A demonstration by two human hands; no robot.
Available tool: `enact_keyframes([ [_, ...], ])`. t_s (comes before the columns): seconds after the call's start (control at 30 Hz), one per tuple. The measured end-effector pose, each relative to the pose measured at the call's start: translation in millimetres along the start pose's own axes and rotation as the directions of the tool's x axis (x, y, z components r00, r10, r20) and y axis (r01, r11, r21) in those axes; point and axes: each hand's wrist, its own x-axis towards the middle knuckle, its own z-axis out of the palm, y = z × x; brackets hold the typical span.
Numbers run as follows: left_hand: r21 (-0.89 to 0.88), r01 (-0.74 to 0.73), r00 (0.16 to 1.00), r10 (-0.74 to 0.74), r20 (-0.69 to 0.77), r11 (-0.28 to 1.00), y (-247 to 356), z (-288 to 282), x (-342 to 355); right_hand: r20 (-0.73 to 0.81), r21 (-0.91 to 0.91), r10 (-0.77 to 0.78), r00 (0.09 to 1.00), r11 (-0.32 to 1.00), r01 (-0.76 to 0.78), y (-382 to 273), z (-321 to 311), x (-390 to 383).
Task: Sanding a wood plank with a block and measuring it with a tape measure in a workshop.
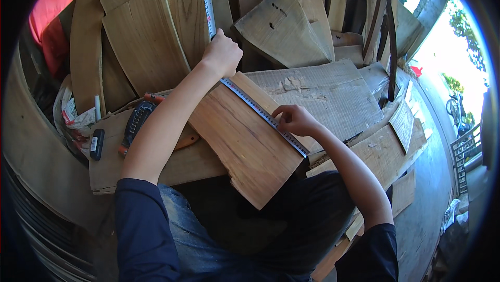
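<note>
A reddish-brown wooden board point(245, 141) with a ragged left edge lies slantwise before me. Along its right side runs a steel measuring tape point(255, 106), its lower end at the board's near right corner. My left hand point(223, 55) is closed in a fist around the tape at the board's far end, and more of the blade rises above that fist. The right hand point(296, 120) pinches the tape near its lower end, thumb and finger pressed to it over the board. What lies inside the left fist is hidden.
Under the board is a rough grey plank point(323, 94). Left of my left forearm lie an orange-and-black tool point(138, 123) and a small black object with a label point(97, 144). Upright boards point(146, 37) lean at the back; more planks point(385, 152) lie at the right.
</note>
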Motion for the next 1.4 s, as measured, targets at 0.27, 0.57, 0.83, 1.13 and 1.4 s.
enact_keyframes([
  [0.27,0.012,-0.022,0.997,0.023,-0.076,1.000,4.0,-3.8,2.2,0.000,0.007,-0.008,1.000,1.000,0.008,4.7,0.3,1.5],
  [0.57,0.025,-0.052,0.998,0.051,0.029,0.998,7.6,-9.6,2.5,0.012,0.002,-0.005,1.000,1.000,0.005,3.7,0.6,0.4],
  [0.83,-0.033,0.034,0.999,-0.033,0.023,0.999,7.8,29.0,2.2,0.002,0.027,-0.018,1.000,0.999,0.018,3.7,0.9,-1.4],
  [1.13,-0.257,0.391,0.919,-0.360,0.158,0.884,2.7,75.0,4.3,-0.003,0.032,-0.022,1.000,0.999,0.022,3.0,-0.7,-0.6],
  [1.4,-0.253,0.410,0.908,-0.366,0.202,0.877,4.4,66.4,11.8,0.054,0.062,0.006,0.999,0.998,-0.009,4.4,-7.5,0.8],
])
